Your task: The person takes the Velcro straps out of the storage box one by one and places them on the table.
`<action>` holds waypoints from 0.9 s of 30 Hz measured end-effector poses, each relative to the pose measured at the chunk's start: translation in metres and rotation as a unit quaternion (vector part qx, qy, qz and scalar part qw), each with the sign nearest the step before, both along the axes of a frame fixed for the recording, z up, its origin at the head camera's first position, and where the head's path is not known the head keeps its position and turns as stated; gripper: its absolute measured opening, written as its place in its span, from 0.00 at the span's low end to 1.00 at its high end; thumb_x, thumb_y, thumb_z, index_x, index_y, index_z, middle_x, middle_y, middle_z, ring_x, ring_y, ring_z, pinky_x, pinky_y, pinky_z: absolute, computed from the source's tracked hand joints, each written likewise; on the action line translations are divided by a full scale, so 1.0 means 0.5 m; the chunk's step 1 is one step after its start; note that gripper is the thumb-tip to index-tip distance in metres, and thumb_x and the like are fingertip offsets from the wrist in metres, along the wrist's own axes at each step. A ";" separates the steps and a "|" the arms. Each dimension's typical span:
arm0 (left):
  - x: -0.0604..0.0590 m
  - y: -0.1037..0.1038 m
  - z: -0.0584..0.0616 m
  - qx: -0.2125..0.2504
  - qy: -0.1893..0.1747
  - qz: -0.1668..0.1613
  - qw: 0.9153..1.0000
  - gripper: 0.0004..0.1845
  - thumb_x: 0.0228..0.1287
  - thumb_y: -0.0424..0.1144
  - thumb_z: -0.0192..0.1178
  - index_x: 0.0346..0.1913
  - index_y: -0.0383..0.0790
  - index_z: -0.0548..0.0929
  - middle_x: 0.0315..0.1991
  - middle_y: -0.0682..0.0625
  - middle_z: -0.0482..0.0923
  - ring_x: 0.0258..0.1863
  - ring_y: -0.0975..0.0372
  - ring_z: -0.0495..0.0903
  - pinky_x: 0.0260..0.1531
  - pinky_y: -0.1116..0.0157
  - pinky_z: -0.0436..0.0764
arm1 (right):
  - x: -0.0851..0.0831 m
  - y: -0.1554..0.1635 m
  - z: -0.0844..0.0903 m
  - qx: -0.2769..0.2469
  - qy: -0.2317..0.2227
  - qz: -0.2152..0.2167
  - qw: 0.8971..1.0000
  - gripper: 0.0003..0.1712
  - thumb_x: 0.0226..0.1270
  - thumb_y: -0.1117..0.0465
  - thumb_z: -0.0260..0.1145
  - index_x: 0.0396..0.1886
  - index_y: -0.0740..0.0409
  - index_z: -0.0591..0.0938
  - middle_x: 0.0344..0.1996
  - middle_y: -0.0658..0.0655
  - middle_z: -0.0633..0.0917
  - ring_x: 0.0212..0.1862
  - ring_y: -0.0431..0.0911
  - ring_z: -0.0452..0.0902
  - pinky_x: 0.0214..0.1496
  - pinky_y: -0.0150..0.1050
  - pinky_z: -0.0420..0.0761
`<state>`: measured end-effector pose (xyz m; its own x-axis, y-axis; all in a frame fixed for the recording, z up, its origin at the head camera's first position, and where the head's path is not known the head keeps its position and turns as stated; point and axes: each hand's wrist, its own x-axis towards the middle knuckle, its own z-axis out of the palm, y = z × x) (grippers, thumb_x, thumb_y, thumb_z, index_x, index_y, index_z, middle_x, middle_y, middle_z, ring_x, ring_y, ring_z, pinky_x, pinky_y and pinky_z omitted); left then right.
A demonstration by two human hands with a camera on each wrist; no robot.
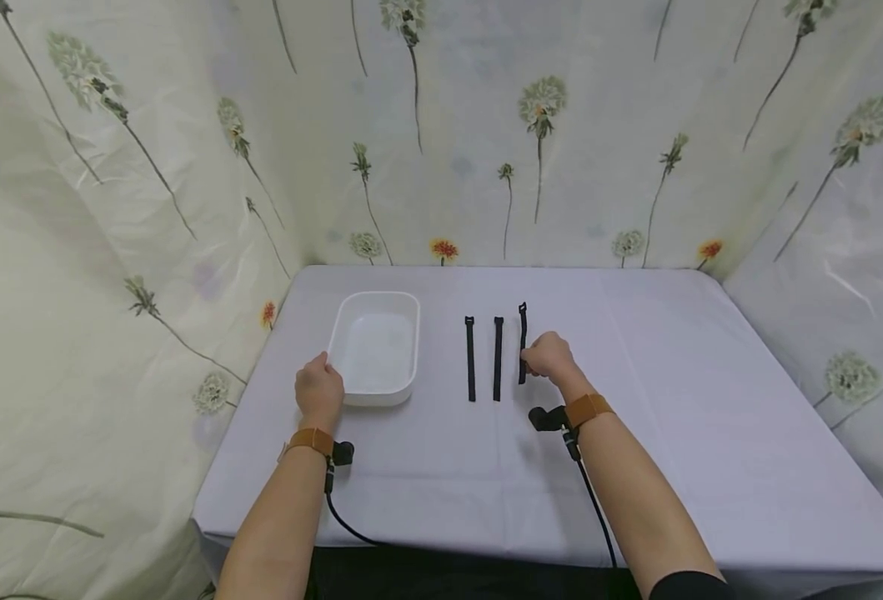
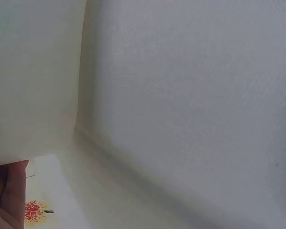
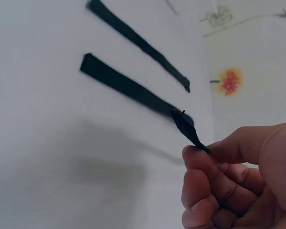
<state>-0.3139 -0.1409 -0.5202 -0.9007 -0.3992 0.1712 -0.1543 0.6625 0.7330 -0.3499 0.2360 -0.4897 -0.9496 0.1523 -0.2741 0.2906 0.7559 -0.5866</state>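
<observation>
1. Strap (image 1: pixel 522 343) — the rightmost of three black ones — is pinched at its near end between the thumb and fingers of the right hand (image 1: pixel 549 357), its far end on the bench (image 1: pixel 674 375).
2. Left hand (image 1: pixel 318 388) touches the near left corner of the white tray (image 1: pixel 409 350); whether its fingers curl round the rim I cannot tell.
3. Two other straps (image 1: pixel 484 358) lie flat and parallel just left of the pinched one.
4. Risk, as I judge it: the pinch holds only the tip — the strap could slip out, or its fuzzy face could snag a neighbour and drag it askew.
5. Left wrist view shows little beyond the tray wall and one fingertip (image 2: pixel 12 186).
</observation>
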 end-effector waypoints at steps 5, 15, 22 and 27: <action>0.002 -0.001 -0.002 0.001 -0.002 -0.003 1.000 0.18 0.73 0.27 0.52 0.62 0.26 0.78 0.60 0.31 0.78 0.61 0.42 0.79 0.59 0.50 0.80 | 0.003 0.018 -0.030 -0.013 -0.014 -0.016 1.000 0.21 0.69 0.63 0.56 0.18 0.63 0.85 0.12 0.52 0.79 0.22 0.46 0.71 0.25 0.35 0.68; -0.007 -0.003 -0.008 0.003 -0.018 -0.008 1.000 0.19 0.74 0.28 0.51 0.63 0.26 0.77 0.61 0.32 0.77 0.63 0.43 0.78 0.61 0.51 0.79 | 0.005 0.031 -0.056 -0.008 -0.036 -0.029 0.999 0.18 0.68 0.62 0.57 0.20 0.63 0.84 0.14 0.53 0.79 0.23 0.46 0.71 0.26 0.36 0.69; 0.002 0.003 -0.003 0.000 -0.018 -0.006 1.000 0.19 0.73 0.27 0.50 0.63 0.25 0.77 0.61 0.31 0.77 0.62 0.43 0.78 0.61 0.50 0.79 | 0.017 0.035 -0.075 0.034 -0.044 -0.015 0.998 0.18 0.69 0.60 0.57 0.25 0.65 0.85 0.17 0.54 0.82 0.25 0.46 0.74 0.27 0.35 0.71; 0.005 0.004 0.005 0.007 -0.012 -0.008 1.000 0.19 0.73 0.27 0.51 0.63 0.25 0.76 0.61 0.31 0.77 0.63 0.43 0.78 0.61 0.51 0.79 | 0.015 0.035 -0.080 0.037 -0.026 -0.022 0.999 0.16 0.66 0.61 0.57 0.24 0.65 0.83 0.16 0.55 0.82 0.23 0.46 0.75 0.24 0.34 0.72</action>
